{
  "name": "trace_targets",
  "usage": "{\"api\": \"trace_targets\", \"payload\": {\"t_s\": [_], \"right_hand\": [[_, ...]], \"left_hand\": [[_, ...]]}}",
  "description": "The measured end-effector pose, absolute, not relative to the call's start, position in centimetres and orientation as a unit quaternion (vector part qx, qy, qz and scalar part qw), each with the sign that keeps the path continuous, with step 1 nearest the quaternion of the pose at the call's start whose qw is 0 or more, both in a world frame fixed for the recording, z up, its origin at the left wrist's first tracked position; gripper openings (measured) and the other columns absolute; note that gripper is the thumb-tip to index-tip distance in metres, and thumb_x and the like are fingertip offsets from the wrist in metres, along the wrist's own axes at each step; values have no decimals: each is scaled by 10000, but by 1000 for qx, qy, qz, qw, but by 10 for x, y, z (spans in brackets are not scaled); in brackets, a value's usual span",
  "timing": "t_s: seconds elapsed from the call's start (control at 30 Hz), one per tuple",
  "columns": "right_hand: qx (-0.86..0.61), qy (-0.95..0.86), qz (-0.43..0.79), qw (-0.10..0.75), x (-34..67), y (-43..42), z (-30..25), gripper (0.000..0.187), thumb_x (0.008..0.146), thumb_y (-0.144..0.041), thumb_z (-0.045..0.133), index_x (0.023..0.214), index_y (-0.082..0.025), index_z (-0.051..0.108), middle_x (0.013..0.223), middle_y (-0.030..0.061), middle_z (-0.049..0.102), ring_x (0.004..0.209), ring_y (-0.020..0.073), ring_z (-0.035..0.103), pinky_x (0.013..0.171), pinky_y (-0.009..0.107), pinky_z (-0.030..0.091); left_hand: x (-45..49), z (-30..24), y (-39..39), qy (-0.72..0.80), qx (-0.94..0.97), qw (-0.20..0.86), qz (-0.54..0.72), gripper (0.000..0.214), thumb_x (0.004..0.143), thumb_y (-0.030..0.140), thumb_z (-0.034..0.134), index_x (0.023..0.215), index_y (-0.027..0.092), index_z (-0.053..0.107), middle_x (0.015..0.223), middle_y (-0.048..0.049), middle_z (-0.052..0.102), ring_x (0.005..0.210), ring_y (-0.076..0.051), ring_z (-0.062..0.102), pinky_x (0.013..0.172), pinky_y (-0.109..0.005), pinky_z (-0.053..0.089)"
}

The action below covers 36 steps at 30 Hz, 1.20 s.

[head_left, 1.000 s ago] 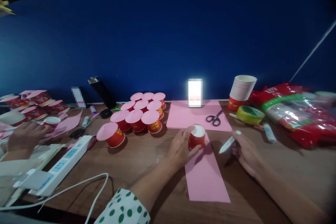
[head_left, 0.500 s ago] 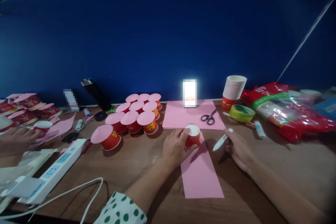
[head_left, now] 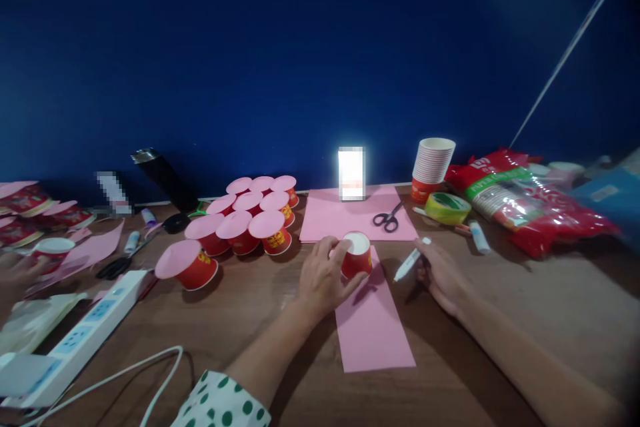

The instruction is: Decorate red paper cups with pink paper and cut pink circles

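Note:
My left hand (head_left: 323, 277) is curled round the left side of a red paper cup (head_left: 356, 263), thumb across its front. The cup stands white end up on the top part of a pink paper strip (head_left: 375, 340). Between the fingers of my right hand (head_left: 443, 273) is a white marker (head_left: 409, 263), its tip slanting down and left, to the right of the cup and apart from it. Black scissors (head_left: 388, 219) lie on a stack of pink paper (head_left: 340, 217) behind the cup.
Several red cups topped with pink discs (head_left: 267, 223) stand to the left. A cup stack (head_left: 434, 163), yellow-green tape (head_left: 447, 208), glue stick (head_left: 479, 237) and red package (head_left: 533, 203) are on the right. At left lie a power strip (head_left: 90, 330), cable and another person's hand (head_left: 17, 277).
The whole view has shifted slightly, so things appear further left. My left hand stays on the cup, and my right hand still holds the marker beside it.

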State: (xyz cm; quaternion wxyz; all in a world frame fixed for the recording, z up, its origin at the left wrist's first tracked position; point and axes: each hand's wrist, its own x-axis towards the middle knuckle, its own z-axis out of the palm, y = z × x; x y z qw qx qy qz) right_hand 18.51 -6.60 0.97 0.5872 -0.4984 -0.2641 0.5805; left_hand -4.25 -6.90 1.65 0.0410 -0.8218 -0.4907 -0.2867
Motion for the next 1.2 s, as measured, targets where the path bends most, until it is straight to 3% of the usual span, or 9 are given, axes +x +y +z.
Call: {"api": "trace_targets", "payload": {"t_s": [0.17, 0.33, 0.87, 1.03, 1.2], "right_hand": [[-492, -266, 584, 588, 185, -64, 9, 395, 612, -398, 798, 625, -186, 465, 464, -96, 444, 384, 33, 366, 341, 118, 286], [-491, -272, 584, 586, 186, -65, 10, 396, 613, -413, 798, 633, -185, 474, 477, -94, 453, 393, 32, 377, 346, 120, 290], [-495, -270, 581, 587, 185, -66, 14, 403, 585, -405, 804, 613, -186, 467, 462, -90, 452, 392, 38, 374, 350, 131, 282], [-498, -274, 582, 581, 186, -65, 11, 412, 592, -425, 799, 626, -189, 463, 467, -93, 454, 397, 38, 379, 355, 131, 288], [-491, -281, 587, 579, 187, -64, 7, 405, 621, -425, 784, 636, -190, 454, 475, -95, 451, 397, 34, 375, 358, 128, 288]], "left_hand": [[-43, 15, -68, -478, -824, 21, -302, 390, 857, 442, 504, 1164, 203, 484, 1102, -97, 546, 963, -234, 538, 802, -371, 477], [-42, 8, -65, -492, -814, 7, -307, 478, 814, 524, 564, 1164, 211, 473, 1132, -103, 597, 996, -254, 573, 805, -386, 496], [-42, 5, -64, -490, -816, 9, -306, 442, 820, 392, 596, 1189, 214, 431, 1111, -91, 618, 983, -237, 601, 810, -371, 507], [-42, 8, -64, -473, -823, 58, -309, 442, 798, 400, 618, 1164, 199, 473, 1168, -126, 554, 1038, -257, 562, 826, -388, 514], [-40, 12, -62, -427, -834, 151, -314, 480, 804, 418, 616, 1172, 138, 488, 1254, -184, 512, 1142, -306, 493, 946, -447, 458]]}}
